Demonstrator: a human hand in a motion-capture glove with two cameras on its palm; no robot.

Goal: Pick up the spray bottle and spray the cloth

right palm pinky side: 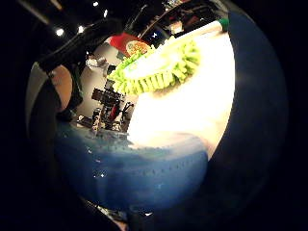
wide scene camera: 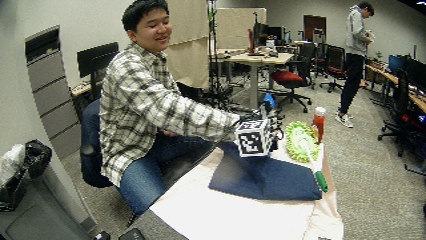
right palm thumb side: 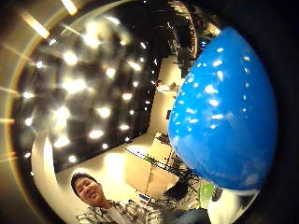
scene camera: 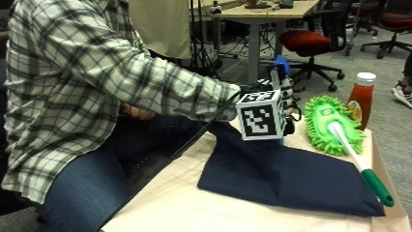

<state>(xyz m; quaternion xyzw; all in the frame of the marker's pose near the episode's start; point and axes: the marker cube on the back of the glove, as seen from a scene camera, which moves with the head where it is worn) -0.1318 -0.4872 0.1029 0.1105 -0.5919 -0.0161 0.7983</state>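
The person's gloved right hand (scene camera: 283, 104) held the blue spray bottle (scene camera: 281, 65) up above the near edge of the navy cloth (scene camera: 289, 176). The marker cube hid the fingers from outside, so I could not tell their curl. The thumb-side palm view was filled with the bottle's blue body; the little-finger view showed the green duster (right palm pinky side: 159, 70) beyond the cloth.

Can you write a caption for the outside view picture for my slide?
A person's gloved right hand holds a blue spray bottle above a folded navy cloth, beside a green duster mop and a ketchup bottle.
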